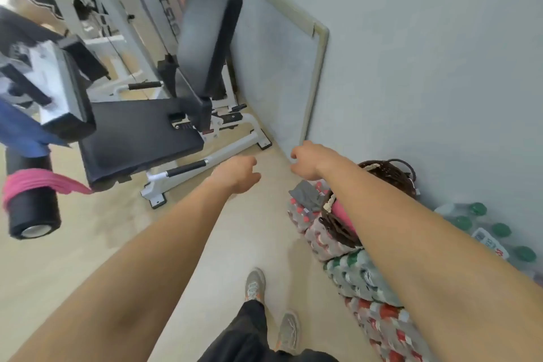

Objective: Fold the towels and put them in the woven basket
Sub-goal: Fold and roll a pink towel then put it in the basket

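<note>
Both hands are stretched out in front of the person and hold nothing. The left hand has its fingers loosely curled in, empty. The right hand is the same, with its fingers hooked downward and nothing between them. The two hands are near each other but apart.

The woven basket sits to the right of the right fingers, partly hidden behind that forearm, on top of wrapped bottle packs. A pink towel shows inside it, so in my judgement one towel has been delivered. How neatly it is folded cannot be told.

Outstanding items:
- A second pink towel is draped over a black roller pad, far left of the left fingers.
- A blue towel hangs above it.
- A grey cloth lies on the packs just below the right fingers, beside the basket. Whether it is a towel is unclear.

Assessment: the task is partly done, with at least two towels left to fold and put in the basket.
</note>
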`<state>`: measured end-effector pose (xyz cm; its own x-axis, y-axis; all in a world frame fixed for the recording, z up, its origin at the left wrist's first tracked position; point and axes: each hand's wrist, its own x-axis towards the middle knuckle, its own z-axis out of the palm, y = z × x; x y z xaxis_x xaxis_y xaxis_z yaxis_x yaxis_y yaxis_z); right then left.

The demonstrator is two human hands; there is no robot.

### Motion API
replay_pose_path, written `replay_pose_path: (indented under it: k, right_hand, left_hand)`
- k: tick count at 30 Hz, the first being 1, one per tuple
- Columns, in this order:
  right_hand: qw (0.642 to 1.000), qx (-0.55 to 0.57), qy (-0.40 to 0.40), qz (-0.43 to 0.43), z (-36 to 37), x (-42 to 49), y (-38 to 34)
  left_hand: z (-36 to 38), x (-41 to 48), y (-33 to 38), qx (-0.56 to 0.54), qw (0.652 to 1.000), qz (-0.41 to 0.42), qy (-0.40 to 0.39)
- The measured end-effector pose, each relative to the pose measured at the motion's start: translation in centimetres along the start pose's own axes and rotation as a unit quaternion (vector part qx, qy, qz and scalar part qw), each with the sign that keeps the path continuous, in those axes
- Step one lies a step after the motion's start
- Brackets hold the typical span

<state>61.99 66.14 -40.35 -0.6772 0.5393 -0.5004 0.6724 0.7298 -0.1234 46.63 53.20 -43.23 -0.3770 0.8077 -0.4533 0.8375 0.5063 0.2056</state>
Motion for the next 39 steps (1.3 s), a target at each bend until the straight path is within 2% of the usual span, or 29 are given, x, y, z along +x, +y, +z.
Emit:
replay_pose_path:
  k: [9,16,25,32,39]
  right_hand:
    - [0.985,-0.089,0.005,-0.149,-0.6,2.5,-15.9]
    - [0.957,-0.153,-0.002,-0.247,-0.2,2.9,-31.9]
    - [0.909,-0.203,-0.004,-0.364,2.6,1.7,-53.8]
    - [0.901,-0.205,-0.022,-0.381,4.9,4.9,-65.3]
    - [0.903,-0.194,-0.024,-0.384,6.0,12.4,-73.5]
  left_hand:
    - [-0.3,-10.7,-13.0,-0.074,0.981,-0.170,0.065]
    - [1.0,-19.0,-24.1,-0.172,0.944,-0.259,0.106]
    - [2.5,-29.6,-41.4,-0.219,0.890,-0.376,0.134]
    - [3.3,-33.7,-51.8,-0.235,0.869,-0.414,0.137]
    - [2.8,-30.9,-61.3,-0.242,0.866,-0.420,0.121]
